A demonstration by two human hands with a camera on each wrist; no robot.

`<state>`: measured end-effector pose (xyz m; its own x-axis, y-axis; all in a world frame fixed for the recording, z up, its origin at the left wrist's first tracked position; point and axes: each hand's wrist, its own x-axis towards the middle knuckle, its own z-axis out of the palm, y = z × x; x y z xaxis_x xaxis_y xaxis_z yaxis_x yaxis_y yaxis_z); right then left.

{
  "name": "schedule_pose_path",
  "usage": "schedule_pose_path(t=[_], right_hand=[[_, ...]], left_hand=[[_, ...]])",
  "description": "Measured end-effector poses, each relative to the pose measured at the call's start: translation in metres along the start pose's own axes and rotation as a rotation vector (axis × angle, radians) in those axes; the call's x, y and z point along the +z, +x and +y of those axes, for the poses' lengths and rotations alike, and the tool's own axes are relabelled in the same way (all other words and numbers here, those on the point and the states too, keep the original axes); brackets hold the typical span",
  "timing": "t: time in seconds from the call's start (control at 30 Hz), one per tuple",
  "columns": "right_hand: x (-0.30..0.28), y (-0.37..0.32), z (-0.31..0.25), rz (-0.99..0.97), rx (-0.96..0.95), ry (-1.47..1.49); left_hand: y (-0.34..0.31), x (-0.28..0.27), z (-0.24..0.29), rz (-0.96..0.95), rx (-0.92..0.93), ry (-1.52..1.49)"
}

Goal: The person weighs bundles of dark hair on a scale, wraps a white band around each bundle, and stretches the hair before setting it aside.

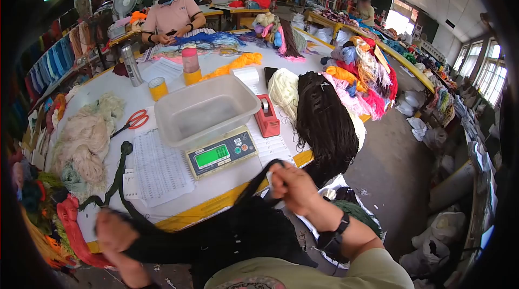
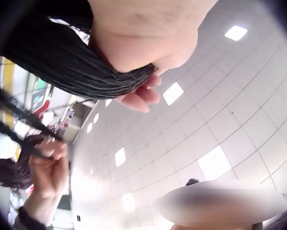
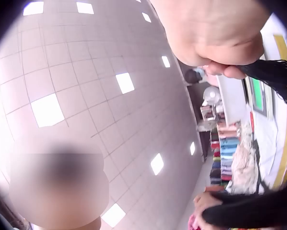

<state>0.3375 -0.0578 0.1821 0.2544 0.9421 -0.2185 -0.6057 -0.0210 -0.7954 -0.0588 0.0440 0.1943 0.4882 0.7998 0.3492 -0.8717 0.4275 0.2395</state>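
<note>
In the frame's upper right, the right hand (image 3: 217, 36) grips black yarn (image 3: 273, 72) above a green display (image 3: 257, 94), while at lower right the left hand (image 3: 203, 205) holds black yarn too.

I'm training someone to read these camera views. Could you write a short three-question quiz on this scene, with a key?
1. Multiple choice: what do the left hand and the right hand both hold?
A) orange yarn
B) black yarn
C) a sheet of paper

2. True or false: in the head view, the scissors lie on the table to the left of the plastic tub.

3. Fill in the missing word: the lit display of the scale is ____ in colour.

Key: 1. B; 2. True; 3. green.
</note>
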Motion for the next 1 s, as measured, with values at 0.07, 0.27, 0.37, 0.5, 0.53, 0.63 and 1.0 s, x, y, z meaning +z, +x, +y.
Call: schedule_pose_path(t=[0.07,0.27,0.37,0.5,0.53,0.63,1.0], right_hand=[[-0.025,-0.001,-0.011,0.152,-0.130,-0.165],[0.032,-0.017,0.020,-0.588,-0.271,-1.416],[0.063,-0.030,0.032,-0.672,-0.360,-1.384],[0.067,-0.036,0.017,-0.552,-0.401,-1.315],[0.060,-0.035,0.019,-0.550,-0.371,-1.204],[0.026,-0.031,0.024,-0.472,-0.245,-1.111],[-0.124,0.044,-0.015,0.063,-0.694,-1.697]], left_hand=[[-0.019,0.012,0.031,-0.030,0.321,-0.208],[0.011,0.034,-0.072,-0.107,-0.130,0.441],[0.027,0.013,-0.111,-0.197,-0.264,1.057],[0.042,0.023,-0.131,-0.405,-0.503,1.792],[0.042,0.025,-0.133,-0.298,-0.660,1.637],[0.028,0.014,-0.134,-0.171,-0.510,1.569],[0.019,0.023,-0.132,-0.085,-0.522,1.590]])
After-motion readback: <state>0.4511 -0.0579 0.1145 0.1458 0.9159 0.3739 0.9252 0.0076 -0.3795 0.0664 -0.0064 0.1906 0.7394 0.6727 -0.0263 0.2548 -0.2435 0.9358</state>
